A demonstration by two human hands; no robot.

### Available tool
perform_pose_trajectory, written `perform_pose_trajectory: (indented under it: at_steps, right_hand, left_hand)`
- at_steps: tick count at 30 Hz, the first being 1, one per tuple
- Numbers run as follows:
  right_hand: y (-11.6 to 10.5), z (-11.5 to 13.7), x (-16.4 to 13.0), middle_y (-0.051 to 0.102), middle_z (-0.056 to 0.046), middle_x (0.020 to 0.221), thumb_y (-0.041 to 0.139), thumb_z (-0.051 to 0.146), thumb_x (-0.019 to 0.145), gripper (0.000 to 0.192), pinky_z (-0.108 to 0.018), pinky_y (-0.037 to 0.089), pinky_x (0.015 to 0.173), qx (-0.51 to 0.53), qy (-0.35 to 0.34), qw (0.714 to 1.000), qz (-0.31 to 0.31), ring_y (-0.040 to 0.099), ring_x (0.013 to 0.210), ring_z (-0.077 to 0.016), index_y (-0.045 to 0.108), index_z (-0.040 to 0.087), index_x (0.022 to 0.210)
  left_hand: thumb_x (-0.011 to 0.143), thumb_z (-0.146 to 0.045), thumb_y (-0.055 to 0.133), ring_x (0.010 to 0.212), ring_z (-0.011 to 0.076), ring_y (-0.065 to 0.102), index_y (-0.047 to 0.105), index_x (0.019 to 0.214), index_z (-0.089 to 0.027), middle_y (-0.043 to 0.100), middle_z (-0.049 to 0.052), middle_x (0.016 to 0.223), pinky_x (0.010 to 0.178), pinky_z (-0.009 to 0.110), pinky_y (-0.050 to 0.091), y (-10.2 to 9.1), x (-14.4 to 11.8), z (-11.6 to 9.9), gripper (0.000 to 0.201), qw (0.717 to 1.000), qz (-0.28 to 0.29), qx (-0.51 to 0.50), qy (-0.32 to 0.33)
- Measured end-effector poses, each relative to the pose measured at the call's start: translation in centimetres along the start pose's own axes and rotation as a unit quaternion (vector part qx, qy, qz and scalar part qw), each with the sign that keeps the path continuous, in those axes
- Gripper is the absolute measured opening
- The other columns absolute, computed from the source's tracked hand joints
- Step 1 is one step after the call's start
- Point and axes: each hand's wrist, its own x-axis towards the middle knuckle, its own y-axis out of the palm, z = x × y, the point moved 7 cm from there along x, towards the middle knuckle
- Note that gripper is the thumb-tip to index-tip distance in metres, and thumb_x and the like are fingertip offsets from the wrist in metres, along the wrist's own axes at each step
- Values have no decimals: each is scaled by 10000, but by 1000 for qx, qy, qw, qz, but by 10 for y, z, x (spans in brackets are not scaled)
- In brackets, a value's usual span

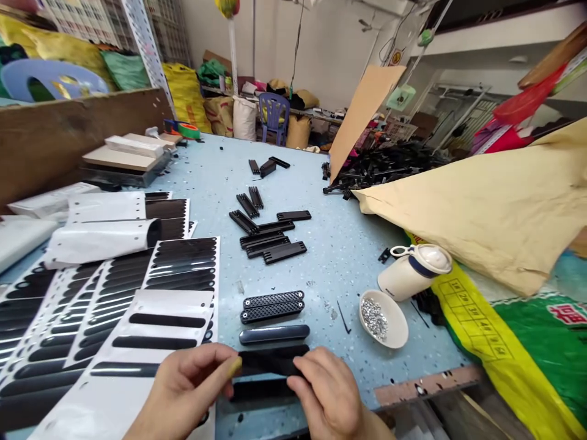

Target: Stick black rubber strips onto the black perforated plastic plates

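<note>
Between my two hands is a thin black strip [269, 362], twisted a little in its middle. My left hand [188, 388] pinches its left end between thumb and fingers, and my right hand [334, 391] grips the right end. Just below lies another black strip [263, 390], partly hidden by my fingers. A glossy black strip with rounded ends [275, 333] rests on the table beyond. Behind it sit two textured black bars [273, 307] side by side, with silvery rivets or screws at their ends. Sheets of black adhesive strips [178, 263] spread out left of my hands.
The blue table [321, 275] bears several slotted black pieces [284, 252] further back. At the right stand a white bowl [397, 324] of small metal parts and a lidded cream mug [408, 275]. A black heap [389, 165] and brown paper [495, 201] lie far right.
</note>
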Motion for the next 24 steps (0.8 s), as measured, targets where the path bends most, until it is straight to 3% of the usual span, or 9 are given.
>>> perform_pose_trajectory:
  at_steps: [3, 5, 11, 14, 18, 20, 24]
  right_hand:
    - [-9, -12, 9, 646, -106, 776, 501, 97, 882, 196, -340, 524, 573, 8, 28, 1000, 2, 607, 684, -214, 630, 123, 1028]
    - [-15, -29, 15, 649, -88, 769, 514, 99, 881, 170, -330, 526, 595, 22, 70, 997, -1, 616, 688, -204, 639, 139, 989]
    - [-7, -80, 16, 691, -65, 810, 584, 148, 860, 107, -303, 542, 664, 65, 187, 980, 0, 663, 743, -191, 677, 167, 909]
    - [7, -82, 8, 703, -58, 804, 597, 152, 845, 107, -299, 543, 678, 81, 197, 976, 36, 672, 740, -187, 687, 169, 900]
    - [12, -75, 4, 696, -47, 766, 594, 162, 841, 100, -289, 534, 633, 88, 194, 975, 69, 660, 689, -175, 687, 171, 874]
    - [7, -78, 9, 704, -52, 788, 585, 163, 849, 113, -292, 542, 649, 78, 194, 976, 56, 667, 712, -178, 687, 175, 896]
    - [3, -93, 25, 717, -72, 845, 584, 169, 857, 121, -306, 563, 714, 47, 184, 982, 20, 683, 781, -190, 683, 175, 927]
  left_hand:
    - [754, -455, 679, 557, 141, 620, 724, 797, -220, 708, -11, 651, 545, 218, 492, -22, 3, -16, 243, 976, -134, 142, 100]
    - [756, -454, 669, 570, 152, 640, 717, 825, -228, 727, -14, 694, 533, 221, 497, -28, 6, -24, 242, 951, -177, 211, 141]
    - [846, -399, 546, 593, 162, 679, 696, 867, -209, 734, -5, 690, 544, 223, 517, -13, 32, -15, 243, 936, -113, 295, 154]
    - [874, -360, 493, 620, 154, 684, 684, 865, -215, 733, -8, 718, 582, 225, 517, -1, 35, -11, 240, 934, -62, 309, 170]
    - [893, -363, 444, 520, 136, 625, 646, 745, -213, 664, -27, 591, 508, 223, 472, 1, 35, -7, 292, 936, -18, 320, 144]
    - [885, -387, 453, 526, 144, 629, 648, 736, -212, 667, -23, 588, 517, 231, 479, -4, 37, -7, 301, 939, -25, 317, 132]
    - [826, -429, 526, 548, 165, 658, 686, 866, -195, 724, 3, 654, 536, 246, 509, -18, 46, -9, 287, 938, -105, 303, 131]
